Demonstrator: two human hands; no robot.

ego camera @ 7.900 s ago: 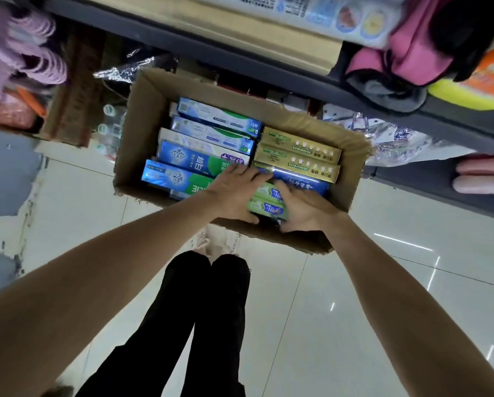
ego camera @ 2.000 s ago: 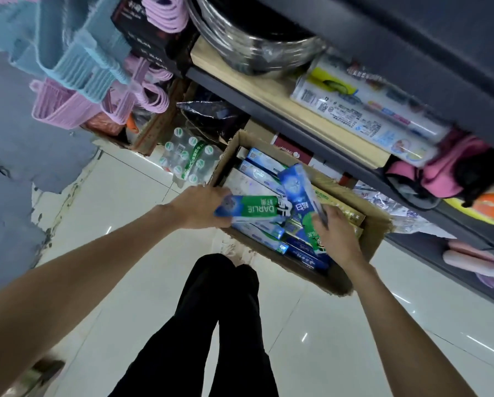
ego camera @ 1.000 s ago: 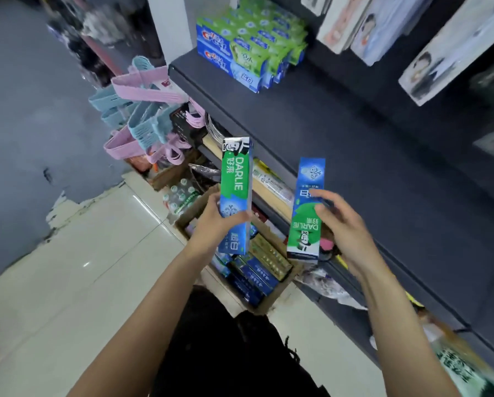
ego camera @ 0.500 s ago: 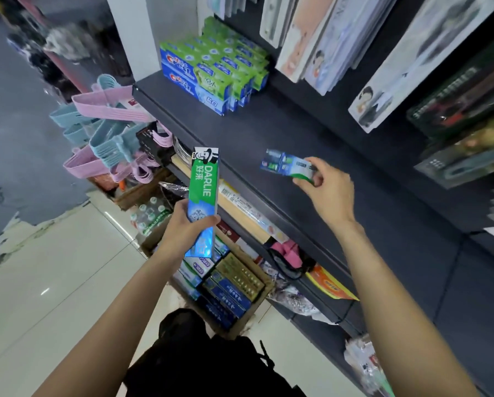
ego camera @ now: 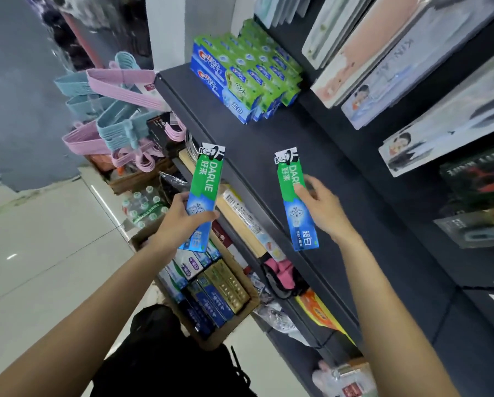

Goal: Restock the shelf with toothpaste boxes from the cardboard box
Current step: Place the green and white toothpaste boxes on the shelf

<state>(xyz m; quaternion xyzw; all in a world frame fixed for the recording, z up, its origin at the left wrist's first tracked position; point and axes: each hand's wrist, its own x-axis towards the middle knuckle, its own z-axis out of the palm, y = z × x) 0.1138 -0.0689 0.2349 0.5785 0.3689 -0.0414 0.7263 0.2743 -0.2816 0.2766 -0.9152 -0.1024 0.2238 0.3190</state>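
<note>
Gripping glossy oblong toothpaste boxes (ego camera: 206, 196), left hand (ego camera: 179, 222), right hand (ego camera: 324, 209).

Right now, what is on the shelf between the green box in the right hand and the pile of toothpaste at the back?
Nothing: in the head view only bare dark shelf lies between the right hand's box and the stacked toothpaste boxes.

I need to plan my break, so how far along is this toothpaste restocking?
Early. Done: only a stack of blue-green boxes sits at the far end of the dark shelf. In hand: the left hand and right hand each hold a green Darlie box. Left: the cardboard box below holds many more.
</note>
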